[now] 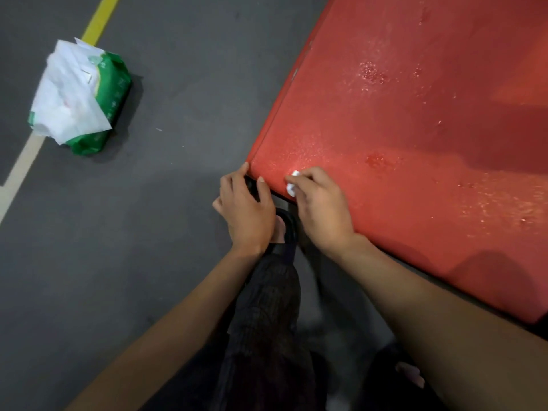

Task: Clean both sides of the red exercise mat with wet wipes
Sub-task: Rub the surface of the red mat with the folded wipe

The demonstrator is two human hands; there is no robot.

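Head view is showing my right hand [318, 203] pinching a balled wet wipe [292, 185] at the near corner of the red mat [415, 129], my left hand [247, 206] curling round that corner. Wet streaks suggest this side is mostly wiped; the underside probably remains. Wipes pack [80, 96] is lying well apart on the floor [178, 99]; my foot [281, 229] is crowding the corner.

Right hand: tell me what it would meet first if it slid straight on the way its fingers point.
The right hand, gripping a balled white wipe, points up-left. It would likely cross the wet corner of the red mat, then its left edge, onto bare grey floor.
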